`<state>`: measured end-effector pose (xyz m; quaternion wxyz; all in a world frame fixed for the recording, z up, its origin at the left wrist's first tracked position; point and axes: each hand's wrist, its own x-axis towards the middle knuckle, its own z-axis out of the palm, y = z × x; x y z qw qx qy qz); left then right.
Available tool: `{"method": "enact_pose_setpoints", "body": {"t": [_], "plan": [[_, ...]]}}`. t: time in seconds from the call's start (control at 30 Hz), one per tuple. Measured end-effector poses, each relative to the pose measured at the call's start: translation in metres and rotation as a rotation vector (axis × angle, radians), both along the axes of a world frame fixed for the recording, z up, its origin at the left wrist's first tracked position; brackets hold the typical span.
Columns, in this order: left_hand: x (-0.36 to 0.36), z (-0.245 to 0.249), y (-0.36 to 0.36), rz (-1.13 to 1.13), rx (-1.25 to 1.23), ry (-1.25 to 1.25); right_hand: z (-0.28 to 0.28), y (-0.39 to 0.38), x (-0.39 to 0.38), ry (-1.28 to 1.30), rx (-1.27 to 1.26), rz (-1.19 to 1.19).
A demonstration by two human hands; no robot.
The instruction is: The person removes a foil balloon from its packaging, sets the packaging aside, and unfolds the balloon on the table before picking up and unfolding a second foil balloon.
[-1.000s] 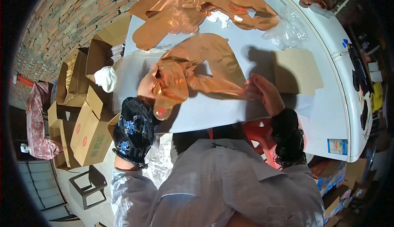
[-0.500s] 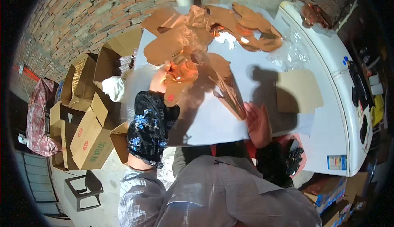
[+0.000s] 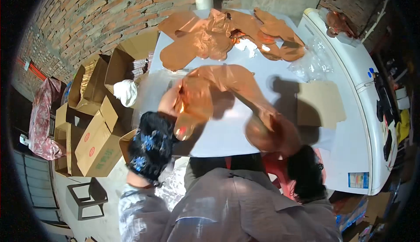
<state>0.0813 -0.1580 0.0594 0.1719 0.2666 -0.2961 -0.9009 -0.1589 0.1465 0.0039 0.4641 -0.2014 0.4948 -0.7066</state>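
A flat copper-coloured foil piece (image 3: 232, 75) with rounded ends, like an uninflated foil balloon, stretches in an arch between my two hands over the white tabletop (image 3: 227, 132). My left hand (image 3: 168, 102) is closed on its left part, where a shiny fold hangs down with a small red mark near the tip. At the other end, my right hand (image 3: 286, 135) grips the lower right end, blurred by motion and partly behind the foil. Several similar copper foil pieces (image 3: 179, 51) lie heaped at the back of the table.
A cardboard sheet (image 3: 321, 104) and clear plastic wrap (image 3: 313, 62) lie on the right. Beyond stands a white appliance-like cabinet (image 3: 356, 71). Open cardboard boxes (image 3: 98, 141) crowd the left, with a white cloth (image 3: 125, 93) on them. A dark stool (image 3: 87, 198) stands on the floor.
My right hand, open beside the foil before, has closed on its right end. The foil has been lifted and spread towards me, away from the heap. My left hand has shifted slightly left and down.
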Motion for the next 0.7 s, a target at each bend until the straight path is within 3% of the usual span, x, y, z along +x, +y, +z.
{"method": "enact_pose_setpoints", "body": {"t": [0.03,0.07,0.1,0.17,0.2,0.33,0.37,0.47,0.5,0.53,0.6,0.63,0.7], "plan": [[0.015,-0.010,0.008,-0.191,0.058,0.207,0.048,0.000,-0.004,-0.228,0.179,-0.006],[0.024,0.005,0.035,0.075,-0.131,-0.288,0.051,0.007,-0.023,-0.003,0.314,0.160],[0.035,-0.008,0.044,0.036,-0.065,-0.301,0.050,0.020,-0.043,0.227,0.441,0.330],[0.053,-0.015,0.061,-0.046,0.071,-0.308,0.038,0.034,-0.061,0.331,0.485,0.408],[0.052,-0.009,0.074,0.058,-0.079,-0.455,0.032,0.037,-0.067,0.388,0.502,0.446],[0.043,-0.009,0.083,-0.064,-0.186,-0.429,0.013,0.036,-0.075,0.280,0.684,0.393],[0.036,-0.005,0.083,-0.071,-0.249,-0.429,0.016,0.035,-0.075,0.777,0.366,0.546],[0.022,-0.022,0.060,-0.312,-0.570,-0.506,0.043,0.014,-0.050,0.240,0.515,0.294],[0.012,-0.018,0.054,-0.310,-0.827,-0.603,0.030,0.011,-0.058,0.409,0.464,0.287],[0.000,-0.004,0.056,-0.238,-0.702,-0.481,0.024,0.005,-0.062,0.399,0.504,0.262],[-0.013,-0.030,0.032,-0.158,-0.712,-0.450,0.021,-0.010,-0.071,0.386,0.577,0.207],[-0.020,-0.040,0.020,-0.133,-0.720,-0.406,0.025,-0.017,-0.064,0.353,0.380,0.164],[-0.028,-0.053,0.006,-0.083,-0.728,-0.325,0.029,-0.024,-0.075,0.408,0.482,0.201]]}}
